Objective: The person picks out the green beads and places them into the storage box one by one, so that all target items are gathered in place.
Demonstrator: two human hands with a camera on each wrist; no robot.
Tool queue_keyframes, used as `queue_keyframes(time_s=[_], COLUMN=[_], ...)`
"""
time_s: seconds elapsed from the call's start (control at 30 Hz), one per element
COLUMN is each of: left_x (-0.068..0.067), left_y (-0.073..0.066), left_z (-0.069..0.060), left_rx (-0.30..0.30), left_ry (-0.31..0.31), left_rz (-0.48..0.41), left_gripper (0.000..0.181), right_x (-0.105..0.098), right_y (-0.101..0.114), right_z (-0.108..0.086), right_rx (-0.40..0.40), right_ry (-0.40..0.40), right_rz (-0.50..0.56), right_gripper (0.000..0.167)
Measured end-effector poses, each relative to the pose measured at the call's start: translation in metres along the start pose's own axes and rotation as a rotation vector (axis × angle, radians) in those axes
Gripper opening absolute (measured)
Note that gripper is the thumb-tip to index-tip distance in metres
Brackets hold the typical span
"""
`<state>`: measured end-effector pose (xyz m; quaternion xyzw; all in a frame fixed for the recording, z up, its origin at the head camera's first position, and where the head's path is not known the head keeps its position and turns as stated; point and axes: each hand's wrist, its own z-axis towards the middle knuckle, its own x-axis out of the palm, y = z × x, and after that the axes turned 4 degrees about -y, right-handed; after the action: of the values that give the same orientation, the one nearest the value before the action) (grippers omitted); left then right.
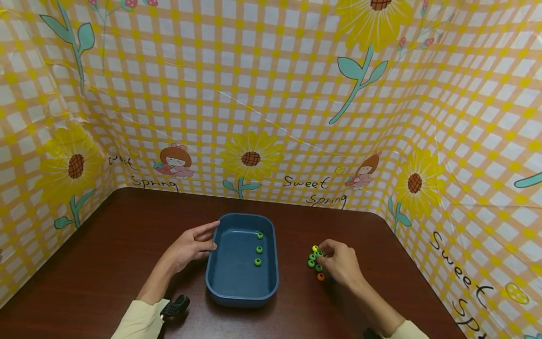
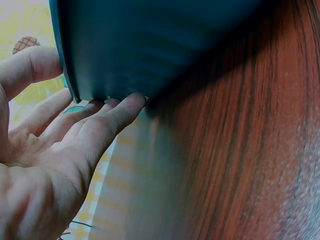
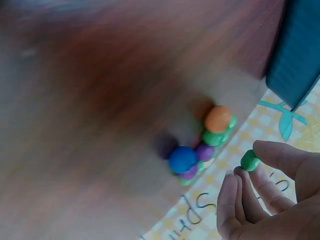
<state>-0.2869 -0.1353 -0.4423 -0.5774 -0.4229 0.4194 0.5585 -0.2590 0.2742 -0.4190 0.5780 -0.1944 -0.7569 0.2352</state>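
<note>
A blue rectangular bin (image 1: 242, 295) has three green beads (image 1: 259, 250) along the right part of its floor. My left hand (image 1: 189, 248) touches the bin's left side, its fingers extended; the left wrist view shows the hand (image 2: 65, 135) with fingertips against the outer wall (image 2: 135, 55). To the right of the bin, my right hand (image 1: 344, 266) is over a cluster of beads. In the right wrist view this hand (image 3: 280, 195) pinches a green bead (image 3: 249, 160) between thumb and finger, above the table.
The clustered beads include a yellow one (image 1: 315, 248), an orange one (image 1: 321, 277), several green, plus a blue one (image 3: 182, 160) and purple ones (image 3: 204, 152). They lie on a dark brown table (image 1: 296, 308). A checked sunflower cloth (image 1: 271, 113) rises behind and at both sides.
</note>
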Motion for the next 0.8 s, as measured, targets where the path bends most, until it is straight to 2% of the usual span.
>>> queue_keyframes(time_s=[0.43,0.8], left_x=[-0.001,-0.001], left_y=[0.002,0.002], left_z=[0.001,0.001], left_rx=[-0.004,-0.001], left_ry=[-0.005,-0.009], left_rz=[-0.003,0.008], left_gripper=[0.066,0.066], right_x=[0.009,0.016], right_y=[0.043,0.073], right_z=[0.010,0.020], right_rx=[-0.096,-0.126], right_ry=[-0.013,-0.016], right_rz=[0.044,0.095], right_gripper=[0.013,0.012])
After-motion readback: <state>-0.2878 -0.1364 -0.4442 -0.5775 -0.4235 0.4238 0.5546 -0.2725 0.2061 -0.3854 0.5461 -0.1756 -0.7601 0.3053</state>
